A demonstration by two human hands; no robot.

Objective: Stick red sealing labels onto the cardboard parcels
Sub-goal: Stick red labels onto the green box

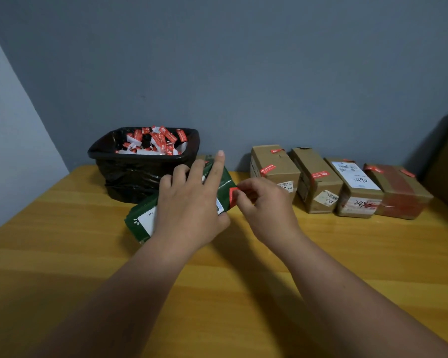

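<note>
Yellow wooden desk (62, 254) fills the low part of the view, and a grey-blue wall (243, 60) stands behind its far edge. A black plastic bin with a black bag inside (140, 174) sits near the far left corner, full of red and white paper scraps (153, 140). Four brown cardboard parcels (318, 179) stand side by side along the far edge toward the right (each one has small red stickers on it).

A dark green flat parcel with white labels (224, 188) lies near the middle of the far edge, just beside the bin. Its long side runs from near-left to far-right. The left hand (189, 202) rests on top of it, fingers mostly straight, first finger pointing up and away. The right hand (264, 202) has curled fingers that pinch a small red sealing label (232, 196) at the green parcel's right end.
</note>
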